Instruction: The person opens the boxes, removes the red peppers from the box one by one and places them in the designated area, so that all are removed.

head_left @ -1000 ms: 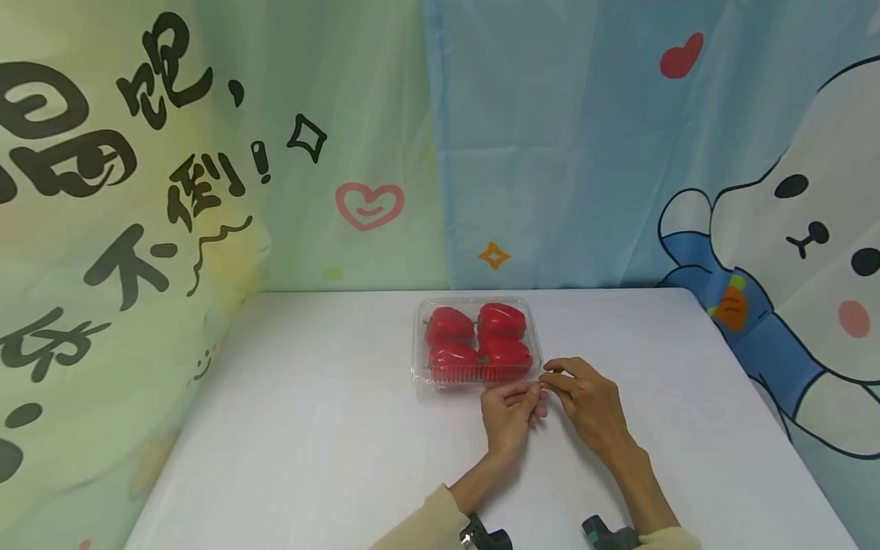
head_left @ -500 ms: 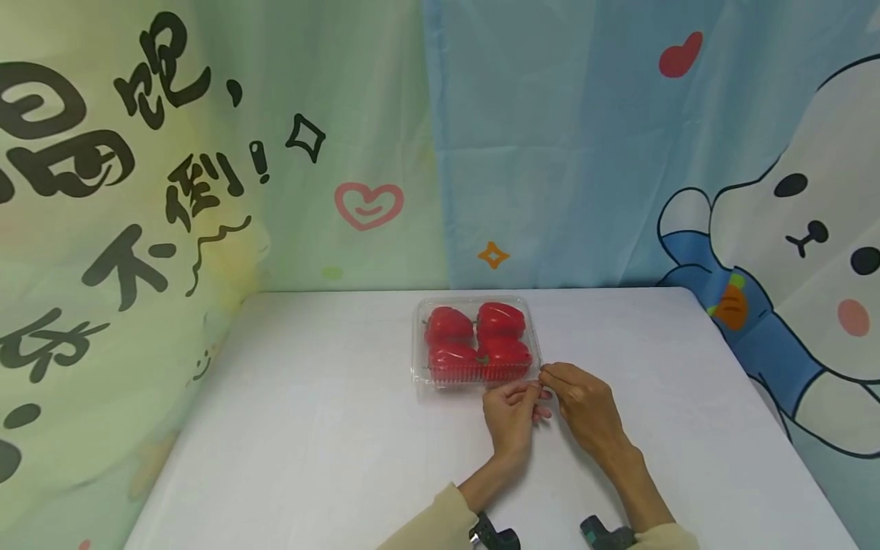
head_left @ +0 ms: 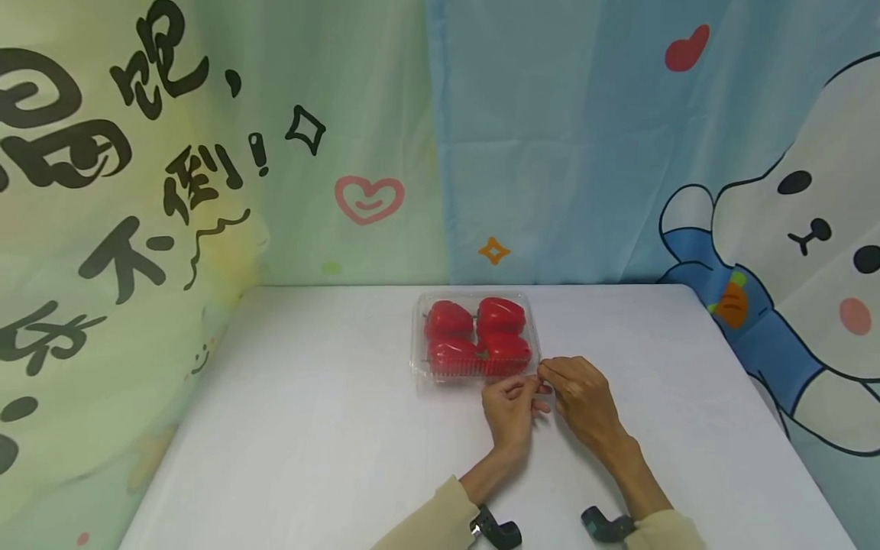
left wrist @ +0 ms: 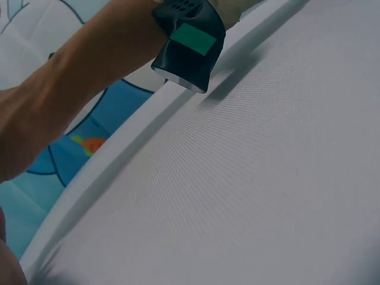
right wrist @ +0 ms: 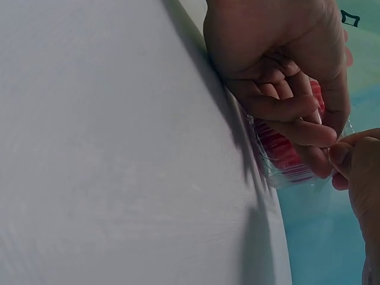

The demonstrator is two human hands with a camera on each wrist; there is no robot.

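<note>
A cartoon-printed curtain (head_left: 564,153) in green and blue hangs behind a white surface (head_left: 309,428). Toward the back middle of that surface sits a clear plastic box (head_left: 476,338), lid down, with four red peppers (head_left: 478,339) packed inside in two rows. Both hands meet at the box's near right corner. The left hand (head_left: 510,411) has its fingers curled, with thumb and fingertips pinching the box's edge. The right hand (head_left: 581,401) lies just beside it, fingertips pressed together on the same corner lip. In the right wrist view the fingers (right wrist: 295,132) close on the ribbed plastic rim. A dark wrist camera (head_left: 496,528) sits at each cream sleeve (head_left: 433,527).
</note>
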